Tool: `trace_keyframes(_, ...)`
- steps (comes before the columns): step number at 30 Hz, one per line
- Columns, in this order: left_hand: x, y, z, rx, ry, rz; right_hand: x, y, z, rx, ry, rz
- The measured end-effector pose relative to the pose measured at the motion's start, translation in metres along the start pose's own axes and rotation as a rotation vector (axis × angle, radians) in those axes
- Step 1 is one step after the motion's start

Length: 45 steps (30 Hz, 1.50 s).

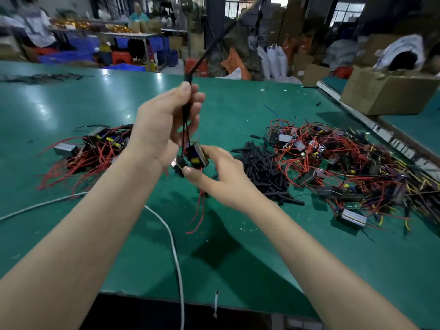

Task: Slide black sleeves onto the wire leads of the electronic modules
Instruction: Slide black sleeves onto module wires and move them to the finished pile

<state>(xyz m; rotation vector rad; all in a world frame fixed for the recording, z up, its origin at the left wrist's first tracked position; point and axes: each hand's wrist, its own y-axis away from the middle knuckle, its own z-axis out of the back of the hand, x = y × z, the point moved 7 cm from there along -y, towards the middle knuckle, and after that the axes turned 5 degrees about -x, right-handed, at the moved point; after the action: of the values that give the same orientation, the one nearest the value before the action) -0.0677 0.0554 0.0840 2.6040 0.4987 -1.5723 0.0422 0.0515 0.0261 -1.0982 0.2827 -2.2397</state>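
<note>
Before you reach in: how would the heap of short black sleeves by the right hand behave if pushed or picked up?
The black sleeves look like small loose tubes, so they are probably light and would scatter when pushed. Being round, strays may roll on the smooth green table. Several lie crossed, so pinching out just one could drag its neighbours.

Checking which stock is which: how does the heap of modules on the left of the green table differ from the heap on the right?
The left heap of red-wired modules is small and compact; the right heap of red-wired modules is far larger and sprawls wide. A pile of loose black sleeves lies against the right heap, none by the left. Both rest on the green table.
</note>
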Motion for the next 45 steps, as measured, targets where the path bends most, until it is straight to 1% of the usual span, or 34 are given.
trace_keyframes(1, -0.005, -0.004, 0.003, -0.018, 0.178, 0.046, 0.005, -0.007, -0.005, 0.021, -0.067, -0.008)
trace_keyframes(4, -0.017, -0.016, 0.019, -0.009, 0.763, 0.156, 0.013, -0.022, -0.021, 0.071, -0.437, -0.091)
trace_keyframes(5, -0.018, -0.02, 0.025, 0.004, 0.89, 0.192, 0.015, -0.026, -0.024, 0.068, -0.441, -0.082)
trace_keyframes(6, -0.016, -0.023, 0.031, 0.006, 0.95, 0.226, 0.016, -0.03, -0.028, 0.058, -0.329, -0.055)
trace_keyframes(7, -0.013, -0.027, 0.038, -0.013, 0.949, 0.247, 0.014, -0.035, -0.032, 0.046, -0.157, -0.028)
trace_keyframes(9, -0.004, -0.033, 0.056, -0.104, 0.864, 0.248, 0.009, -0.038, -0.039, 0.022, 0.157, -0.007)
trace_keyframes(11, 0.004, -0.038, 0.074, -0.221, 0.776, 0.243, 0.011, -0.035, -0.046, -0.026, 0.331, -0.012)
trace_keyframes(14, 0.014, -0.045, 0.099, -0.348, 0.733, 0.24, 0.017, -0.031, -0.055, -0.14, 0.608, -0.036)
trace_keyframes(15, 0.016, -0.048, 0.105, -0.377, 0.715, 0.232, 0.021, -0.031, -0.059, -0.133, 0.649, -0.037)
trace_keyframes(17, 0.017, -0.056, 0.117, -0.431, 0.655, 0.214, 0.027, -0.033, -0.072, -0.032, 0.579, -0.034)
trace_keyframes(19, 0.015, -0.068, 0.129, -0.48, 0.538, 0.206, 0.033, -0.033, -0.086, 0.021, 0.561, 0.018)
trace_keyframes(23, 0.006, -0.1, 0.144, -0.558, 0.231, 0.224, 0.054, -0.033, -0.097, -0.013, 0.65, 0.181)
trace_keyframes(24, 0.001, -0.11, 0.144, -0.578, 0.126, 0.214, 0.056, -0.036, -0.101, 0.002, 0.62, 0.179)
trace_keyframes(25, -0.003, -0.119, 0.143, -0.596, 0.01, 0.198, 0.055, -0.04, -0.104, 0.022, 0.537, 0.134)
trace_keyframes(27, -0.013, -0.135, 0.139, -0.619, -0.226, 0.141, 0.049, -0.051, -0.113, 0.084, 0.361, -0.002)
trace_keyframes(28, -0.019, -0.143, 0.137, -0.624, -0.403, 0.052, 0.042, -0.056, -0.12, 0.108, 0.312, -0.064)
trace_keyframes(29, -0.027, -0.15, 0.133, -0.625, -0.647, -0.086, 0.034, -0.061, -0.125, 0.112, 0.279, -0.119)
trace_keyframes(30, -0.031, -0.155, 0.126, -0.619, -0.928, -0.228, 0.026, -0.065, -0.129, 0.106, 0.262, -0.17)
trace_keyframes(31, -0.031, -0.157, 0.118, -0.605, -1.202, -0.328, 0.018, -0.069, -0.132, 0.102, 0.259, -0.219)
trace_keyframes(32, -0.025, -0.16, 0.111, -0.574, -1.403, -0.385, 0.01, -0.071, -0.135, 0.106, 0.255, -0.266)
trace_keyframes(34, -0.004, -0.171, 0.104, -0.474, -1.623, -0.364, -0.004, -0.072, -0.144, 0.138, 0.249, -0.336)
trace_keyframes(36, 0.023, -0.181, 0.101, -0.392, -1.765, -0.287, -0.01, -0.068, -0.153, 0.181, 0.244, -0.354)
trace_keyframes(38, 0.046, -0.186, 0.098, -0.355, -1.847, -0.238, -0.012, -0.063, -0.16, 0.208, 0.235, -0.349)
trace_keyframes(41, 0.073, -0.186, 0.106, -0.391, -1.829, -0.124, -0.017, -0.06, -0.162, 0.228, 0.169, -0.387)
trace_keyframes(43, 0.087, -0.185, 0.113, -0.386, -1.84, -0.063, -0.021, -0.056, -0.159, 0.242, 0.111, -0.424)
trace_keyframes(45, 0.094, -0.187, 0.117, -0.375, -1.863, -0.031, -0.022, -0.054, -0.156, 0.263, 0.089, -0.393)
